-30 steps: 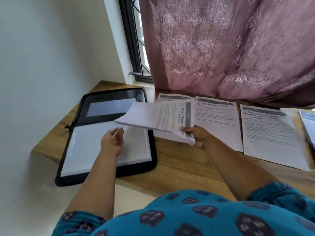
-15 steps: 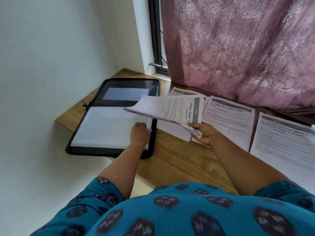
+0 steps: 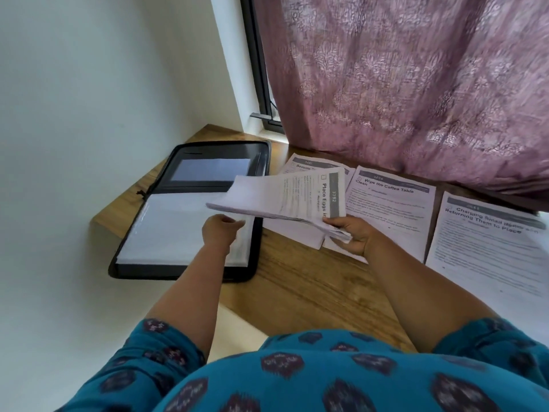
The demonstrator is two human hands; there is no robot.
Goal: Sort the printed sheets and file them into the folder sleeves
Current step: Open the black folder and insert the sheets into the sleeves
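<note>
A black zip folder (image 3: pixel 190 151) lies open at the left end of the wooden table (image 3: pixel 312 288), its clear sleeves (image 3: pixel 175 230) stacked on the near half. My left hand (image 3: pixel 221 234) rests on the sleeves' right edge, with thumb and curled fingers pinching the top sleeve. My right hand (image 3: pixel 355 237) grips a stack of printed sheets (image 3: pixel 282 197) by its near corner, holding it tilted above the folder's right edge. The top page reads "Place Eggs in". The stack hides part of the folder and the sheets beneath it.
Three printed sheets lie flat on the table: "Bedside" (image 3: pixel 310 166), "Wipe the Coffee Table Clean" (image 3: pixel 392 212) and "Charging Small Items" (image 3: pixel 490 254). A pink curtain (image 3: pixel 416 84) hangs behind them beside a dark window frame (image 3: pixel 258 69). A white wall (image 3: pixel 89 114) stands at the left.
My left hand has moved from the middle of the sleeve page to its right edge and closed on it. The camera has turned left. The stack stays in my right hand.
</note>
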